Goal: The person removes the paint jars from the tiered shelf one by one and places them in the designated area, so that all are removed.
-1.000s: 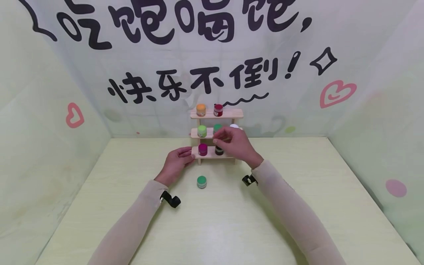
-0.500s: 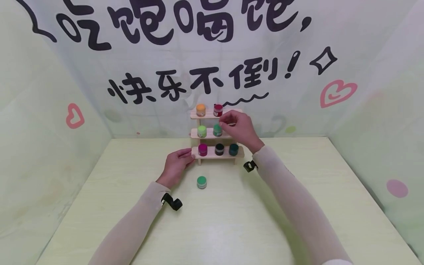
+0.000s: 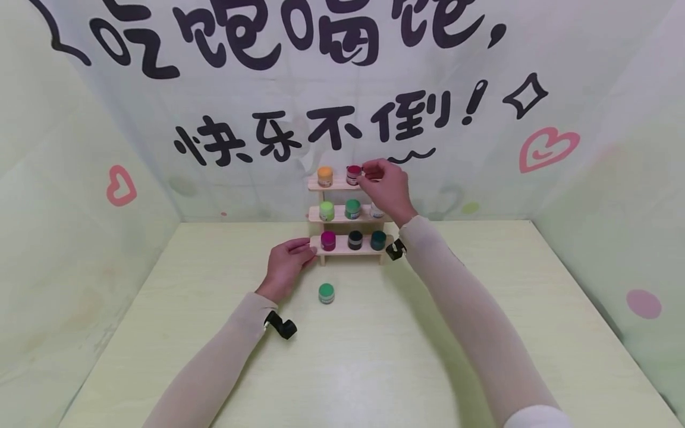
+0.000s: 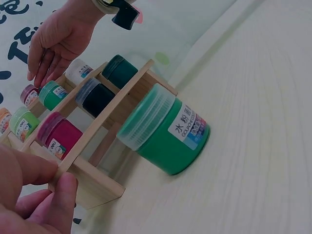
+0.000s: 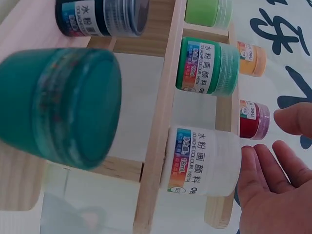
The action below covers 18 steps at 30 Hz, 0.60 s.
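A small three-tier wooden rack [image 3: 342, 214] stands by the back wall, bearing several paint jars. My left hand [image 3: 286, 267] pinches the left end of its lowest shelf, thumb and finger [image 4: 66, 195] on either side of the wood. At the top shelf is my right hand [image 3: 389, 187], its fingers spread right beside the dark red paint jar [image 5: 253, 119] and holding nothing. An orange jar [image 3: 324, 176] shares that shelf. Below it sit a light green jar [image 3: 326, 211], a green jar [image 3: 352, 209] and a white jar [image 5: 200, 161], partly behind the right hand in the head view.
On the lowest shelf are a magenta jar [image 3: 328, 241], a black jar [image 3: 355, 240] and a dark teal jar [image 3: 377, 240]. Another green jar [image 3: 326, 293] stands on the table [image 3: 342, 368] in front of the rack. Printed cloth walls [image 3: 257, 196] enclose the back and sides.
My right hand has risen from the middle shelf to the top shelf beside the dark red jar, uncovering jars on the lower shelves. The left hand keeps its grip on the rack.
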{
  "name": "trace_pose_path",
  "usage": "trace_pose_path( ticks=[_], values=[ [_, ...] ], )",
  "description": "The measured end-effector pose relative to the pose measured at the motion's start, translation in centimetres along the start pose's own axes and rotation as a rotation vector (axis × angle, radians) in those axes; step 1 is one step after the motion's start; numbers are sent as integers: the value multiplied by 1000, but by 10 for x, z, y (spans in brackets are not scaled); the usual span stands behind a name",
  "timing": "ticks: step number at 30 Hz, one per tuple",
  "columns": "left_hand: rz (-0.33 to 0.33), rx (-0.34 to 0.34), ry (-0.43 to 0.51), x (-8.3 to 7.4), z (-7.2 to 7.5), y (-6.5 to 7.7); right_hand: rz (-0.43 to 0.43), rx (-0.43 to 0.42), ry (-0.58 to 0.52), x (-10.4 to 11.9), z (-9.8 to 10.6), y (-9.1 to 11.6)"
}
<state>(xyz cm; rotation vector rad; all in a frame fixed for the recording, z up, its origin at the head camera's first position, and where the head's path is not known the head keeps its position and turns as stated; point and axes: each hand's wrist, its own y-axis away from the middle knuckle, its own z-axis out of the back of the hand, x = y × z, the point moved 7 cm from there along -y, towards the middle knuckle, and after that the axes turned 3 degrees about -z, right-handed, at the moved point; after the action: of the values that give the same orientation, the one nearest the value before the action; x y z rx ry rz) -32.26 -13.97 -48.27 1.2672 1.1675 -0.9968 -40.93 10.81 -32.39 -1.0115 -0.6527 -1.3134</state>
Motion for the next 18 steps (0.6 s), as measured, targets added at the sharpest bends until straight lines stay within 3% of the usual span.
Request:
trace_pose_path(
  ticks=[5, 18],
  values=[
    [-10, -2, -37, -1, 1, 0, -21, 42, 25, -3, -4, -6],
    [-57, -8, -117, -5, 1, 1, 35, 128, 62, 3, -15, -18]
  ],
)
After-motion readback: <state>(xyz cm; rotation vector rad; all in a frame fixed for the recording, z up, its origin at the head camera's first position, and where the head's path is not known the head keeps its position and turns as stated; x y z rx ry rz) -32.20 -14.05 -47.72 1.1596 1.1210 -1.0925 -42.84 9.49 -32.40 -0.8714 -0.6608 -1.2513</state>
